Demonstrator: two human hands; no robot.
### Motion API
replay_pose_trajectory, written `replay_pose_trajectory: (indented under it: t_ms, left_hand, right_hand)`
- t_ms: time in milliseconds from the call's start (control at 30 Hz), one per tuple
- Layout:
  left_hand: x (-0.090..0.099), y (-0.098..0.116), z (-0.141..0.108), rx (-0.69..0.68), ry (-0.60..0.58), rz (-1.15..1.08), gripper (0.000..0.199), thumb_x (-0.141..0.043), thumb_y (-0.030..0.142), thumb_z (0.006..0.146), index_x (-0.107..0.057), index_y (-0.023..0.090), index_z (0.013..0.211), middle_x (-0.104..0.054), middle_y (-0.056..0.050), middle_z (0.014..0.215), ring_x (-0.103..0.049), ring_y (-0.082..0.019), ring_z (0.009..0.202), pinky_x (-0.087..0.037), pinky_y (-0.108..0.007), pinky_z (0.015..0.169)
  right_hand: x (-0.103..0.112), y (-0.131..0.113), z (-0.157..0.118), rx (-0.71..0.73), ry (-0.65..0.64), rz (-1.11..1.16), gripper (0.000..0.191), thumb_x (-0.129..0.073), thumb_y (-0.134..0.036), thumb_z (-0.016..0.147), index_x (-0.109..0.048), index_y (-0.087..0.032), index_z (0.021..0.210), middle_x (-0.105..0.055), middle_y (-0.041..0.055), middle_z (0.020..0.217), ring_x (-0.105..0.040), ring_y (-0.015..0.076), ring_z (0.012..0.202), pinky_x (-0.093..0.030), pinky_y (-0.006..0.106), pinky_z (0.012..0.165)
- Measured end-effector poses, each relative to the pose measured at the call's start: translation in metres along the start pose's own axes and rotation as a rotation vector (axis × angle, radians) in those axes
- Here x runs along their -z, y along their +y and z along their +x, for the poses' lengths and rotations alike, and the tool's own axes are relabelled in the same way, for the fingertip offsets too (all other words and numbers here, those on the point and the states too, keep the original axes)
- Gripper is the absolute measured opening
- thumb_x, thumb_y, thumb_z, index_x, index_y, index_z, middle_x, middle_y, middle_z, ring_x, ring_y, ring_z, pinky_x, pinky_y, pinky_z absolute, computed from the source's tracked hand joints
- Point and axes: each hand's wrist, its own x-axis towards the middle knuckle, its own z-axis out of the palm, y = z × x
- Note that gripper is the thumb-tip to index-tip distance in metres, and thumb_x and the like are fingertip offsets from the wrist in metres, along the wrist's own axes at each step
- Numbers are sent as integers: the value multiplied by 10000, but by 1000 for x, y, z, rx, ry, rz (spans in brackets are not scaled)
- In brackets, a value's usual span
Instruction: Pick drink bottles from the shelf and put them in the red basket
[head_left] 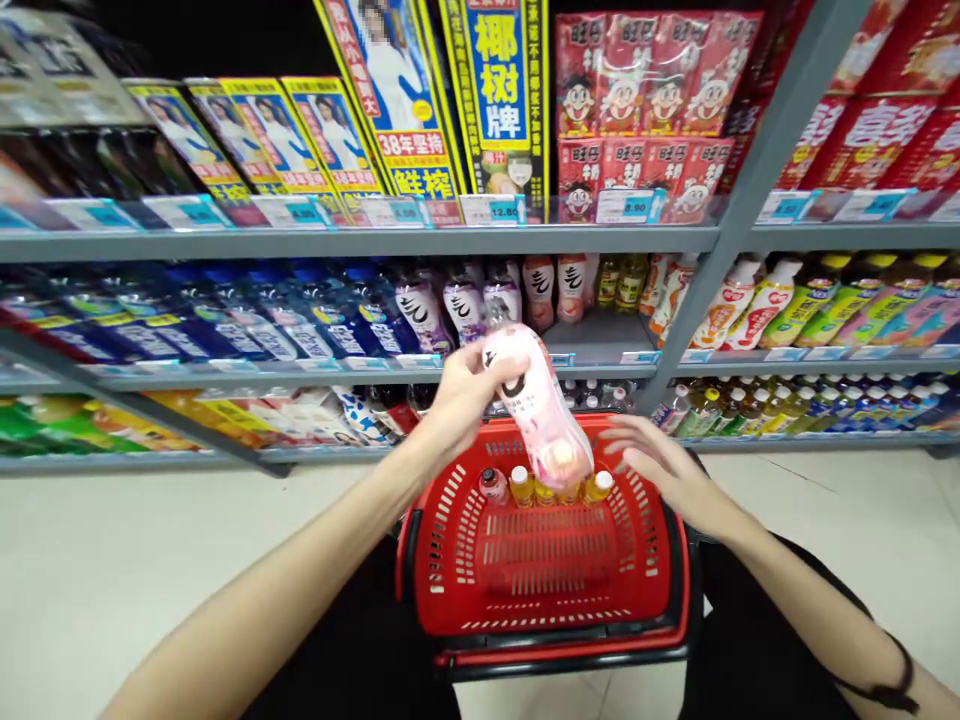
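Gripping a pink bottle (536,420), the left hand (465,395) had its thumb laid across the label near the upper end. The bottle was tilted, its lower end slanting down to the right, above the far part of a red basket (547,590) and in front of the shelf (607,335). The right hand (667,475) was wide and held nothing; its fingers were spread just beside the bottle's lower end, apart from it, over the basket's right side. A dark band (892,690) circled the right wrist.

Inside the basket, along its far side, a small pink bottle with a dark cap (493,487) was next to a row of yellow bottles with white caps (522,488), partly covered by the held bottle.

On the shelf behind the left hand were purple-labelled bottles (420,312), with blue-labelled bottles (300,315) to their left and more pink bottles (571,287) to their right. Red milk packs (645,110) and tall yellow-edged boxes (499,80) filled part of the level above. A pale floor (817,490) showed on both sides of the basket.
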Motion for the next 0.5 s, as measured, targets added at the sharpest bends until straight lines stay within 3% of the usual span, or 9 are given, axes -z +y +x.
replay_pose_trajectory:
  t_ms: [67,133,233,300,367,433,500]
  left_hand:
    - [4,-16,-15,161,-31,-64,530,-916,438,618,-706,117,984,-712,-60,895,-627,-148,730,-528,-228,673]
    - [10,-36,-27,239,10,-77,609,-950,411,579,-696,119,1050,-723,-65,974,-642,-148,785,-532,-222,704]
    - [22,-68,-42,352,58,-51,765,-981,365,535,-655,126,1184,-717,-87,1101,-664,-172,906,-544,-243,782]
    - [29,-83,-50,436,11,-33,788,-986,375,533,-644,125,1197,-712,-97,1113,-671,-190,934,-548,-263,796]
    - [35,-89,-56,495,-71,-30,744,-979,425,553,-655,123,1151,-707,-96,1074,-671,-198,931,-546,-262,764]
    - [40,-88,-59,504,-164,-47,651,-928,522,634,-669,123,1079,-681,-69,949,-642,-162,827,-505,-219,655]
    - [45,-85,-59,466,-251,-102,573,-847,586,735,-667,120,1014,-587,-15,768,-520,-91,633,-378,-169,513]
  right_hand:
    - [-25,11,8,-55,-205,325,559,-518,-582,1039,-436,-247,1480,-574,125,1373,-629,256,1154,-546,412,930]
    - [-49,27,11,-101,-288,504,604,-608,-577,998,-432,-250,1475,-579,128,1344,-661,250,1054,-574,433,891]
    - [-79,52,5,-179,-200,507,652,-822,-487,857,-488,-240,1359,-605,99,1219,-647,198,859,-584,310,643]
    - [-91,63,-5,-263,-158,447,638,-862,-439,827,-511,-217,1311,-638,71,1091,-620,163,781,-549,261,612]
    - [-96,69,-15,-308,-168,447,616,-862,-426,832,-529,-200,1298,-657,75,1082,-620,161,803,-543,254,647]
    - [-97,70,-23,-328,-179,499,608,-849,-412,849,-535,-197,1324,-662,93,1126,-626,171,827,-537,254,644]
    - [-97,69,-27,-355,-180,557,593,-813,-390,889,-527,-205,1375,-668,92,1094,-622,163,765,-523,253,604]
